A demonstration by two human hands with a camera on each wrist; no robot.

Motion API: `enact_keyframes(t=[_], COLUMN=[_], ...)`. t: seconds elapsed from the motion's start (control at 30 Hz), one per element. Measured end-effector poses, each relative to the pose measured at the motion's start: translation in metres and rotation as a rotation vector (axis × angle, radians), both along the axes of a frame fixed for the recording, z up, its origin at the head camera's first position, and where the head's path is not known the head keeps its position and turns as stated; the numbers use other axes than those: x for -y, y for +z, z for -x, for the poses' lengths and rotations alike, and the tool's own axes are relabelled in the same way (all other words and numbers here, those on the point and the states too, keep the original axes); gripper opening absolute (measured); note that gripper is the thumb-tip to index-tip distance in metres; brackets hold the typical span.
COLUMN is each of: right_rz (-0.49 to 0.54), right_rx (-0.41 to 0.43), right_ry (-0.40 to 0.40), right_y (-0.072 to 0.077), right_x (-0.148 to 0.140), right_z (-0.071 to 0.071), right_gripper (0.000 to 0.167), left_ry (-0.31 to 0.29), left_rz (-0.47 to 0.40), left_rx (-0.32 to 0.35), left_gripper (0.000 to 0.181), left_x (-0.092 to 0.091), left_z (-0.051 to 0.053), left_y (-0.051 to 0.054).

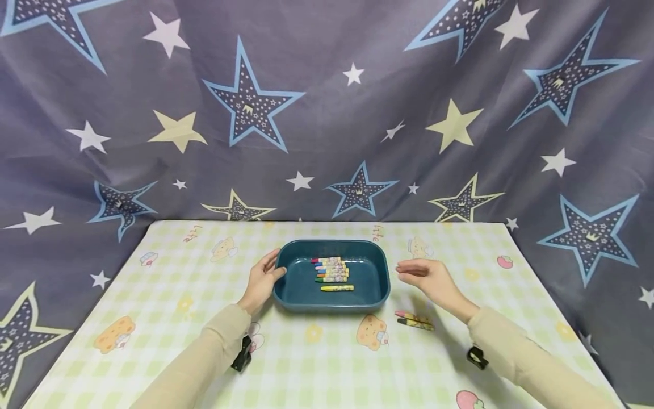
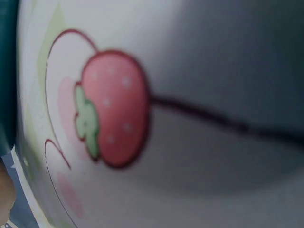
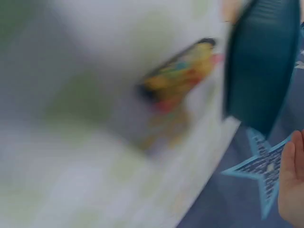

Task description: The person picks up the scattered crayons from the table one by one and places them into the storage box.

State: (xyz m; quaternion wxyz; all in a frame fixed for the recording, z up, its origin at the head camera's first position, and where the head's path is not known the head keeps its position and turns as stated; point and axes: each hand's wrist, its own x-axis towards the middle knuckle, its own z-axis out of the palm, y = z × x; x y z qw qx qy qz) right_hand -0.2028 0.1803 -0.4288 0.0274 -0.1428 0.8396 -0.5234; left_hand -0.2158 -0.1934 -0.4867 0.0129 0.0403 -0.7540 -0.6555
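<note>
A dark teal plastic tray (image 1: 298,298) lies on the table in the head view. Inside it, several crayons (image 1: 332,272) sit in a close stack of rows, and a yellow crayon (image 1: 337,288) lies apart, nearer the front wall. My left hand (image 1: 261,281) holds the tray's left rim, thumb over the edge and fingers along the outside. Just off the right wall, my right hand (image 1: 426,278) hovers with fingers extended and nothing held. Below it on the cloth lie a pink crayon (image 1: 413,316) and a black crayon (image 1: 416,324), side by side; the right wrist view blurs them.
A green-and-white checked cloth (image 1: 168,341) with printed bears and strawberries covers the table. Behind and beside it hangs a grey star-patterned curtain (image 1: 327,142). Small black devices are strapped at both wrists, one being the left wrist device (image 1: 242,353).
</note>
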Motion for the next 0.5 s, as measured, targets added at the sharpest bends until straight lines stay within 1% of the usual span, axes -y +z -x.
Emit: enact_keyframes(t=[0.13, 0.23, 0.33, 0.43, 0.5], right_rz=[-0.015, -0.032, -0.048, -0.038, -0.06], right_rx=[0.063, 0.1, 0.141, 0.188, 0.173], right_ry=[-0.022, -0.008, 0.033, 0.077, 0.094], right_y=[-0.017, -0.032, -0.046, -0.057, -0.061], right_x=[-0.024, -0.036, -0.044, -0.047, -0.048], right_z=[-0.008, -0.016, -0.026, -0.034, -0.037], right_gripper=[0.032, 0.035, 0.038, 0.042, 0.042], left_ry=[0.009, 0.011, 0.002, 0.002, 0.008], left_rz=[-0.009, -0.015, -0.021, -0.025, -0.028], left_rx=[0.043, 0.041, 0.032, 0.045, 0.049], left_gripper=[0.056, 0.055, 0.055, 0.056, 0.056], left_x=[0.001, 0.0, -0.001, -0.002, -0.002], left_z=[0.001, 0.003, 0.005, 0.003, 0.003], left_y=[-0.001, 0.0, 0.001, 0.002, 0.003])
